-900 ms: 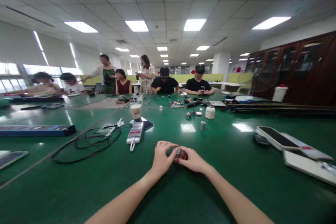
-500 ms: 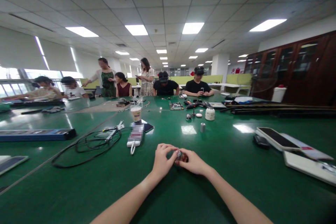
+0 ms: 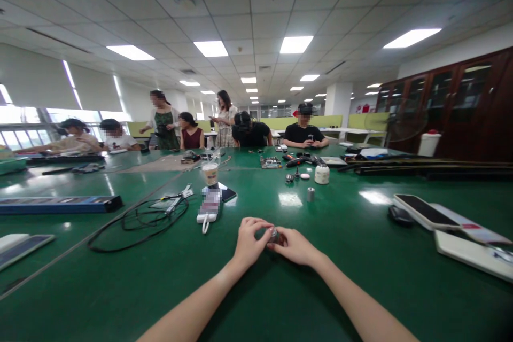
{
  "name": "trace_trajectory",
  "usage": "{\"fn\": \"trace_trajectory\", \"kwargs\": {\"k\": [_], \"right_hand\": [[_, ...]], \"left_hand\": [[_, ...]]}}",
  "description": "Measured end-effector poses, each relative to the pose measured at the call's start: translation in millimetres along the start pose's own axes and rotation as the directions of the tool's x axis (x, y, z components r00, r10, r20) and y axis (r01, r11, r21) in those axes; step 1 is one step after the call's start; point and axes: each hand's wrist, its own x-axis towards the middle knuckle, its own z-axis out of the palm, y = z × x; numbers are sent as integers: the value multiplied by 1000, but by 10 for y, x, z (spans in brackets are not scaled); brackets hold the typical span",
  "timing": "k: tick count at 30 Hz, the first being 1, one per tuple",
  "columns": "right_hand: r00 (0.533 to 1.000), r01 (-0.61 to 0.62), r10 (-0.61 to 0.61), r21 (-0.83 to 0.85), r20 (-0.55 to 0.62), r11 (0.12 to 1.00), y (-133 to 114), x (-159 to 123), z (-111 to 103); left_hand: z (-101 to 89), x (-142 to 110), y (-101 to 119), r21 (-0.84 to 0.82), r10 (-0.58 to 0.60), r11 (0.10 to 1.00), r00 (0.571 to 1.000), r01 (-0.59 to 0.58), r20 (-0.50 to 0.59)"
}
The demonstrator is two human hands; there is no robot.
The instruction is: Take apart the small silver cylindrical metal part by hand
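Between my two hands, just above or on the green table (image 3: 256, 299), is a small shiny metal part (image 3: 274, 235), mostly covered by fingers; its exact kind cannot be made out. My left hand (image 3: 252, 243) closes on it from the left, thumb and fingertips pressed to it. From the right, my right hand (image 3: 294, 246) grips the same part with curled fingers. Beyond them a small grey metal cylinder (image 3: 311, 194) stands upright. Farther back are a round metal piece (image 3: 289, 178), a dark pointed piece (image 3: 297, 172), a white oval piece (image 3: 305, 177) and a white rounded jar (image 3: 321, 173).
Left of my hands lie a phone with a white cable (image 3: 209, 206), a drink cup (image 3: 210, 173) and a coiled black cable (image 3: 136, 224). To the right are a black mouse (image 3: 401, 216) and flat devices (image 3: 427, 211). A circuit board (image 3: 271, 162) lies farther back, with several people around the table.
The view has shifted slightly, so the surroundings appear a little farther right. My hands keep their hold on the metal part, with barely any finger movement. A standing person at the back has lowered an arm.
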Motion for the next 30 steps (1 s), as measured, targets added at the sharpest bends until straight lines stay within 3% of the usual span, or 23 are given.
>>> {"fn": "trace_trajectory", "kwargs": {"k": [30], "right_hand": [[999, -1, 3, -65, 36, 998, -13, -23, -20]], "left_hand": [[-29, 9, 17, -8, 6, 1000, 1000, -6, 2]]}}
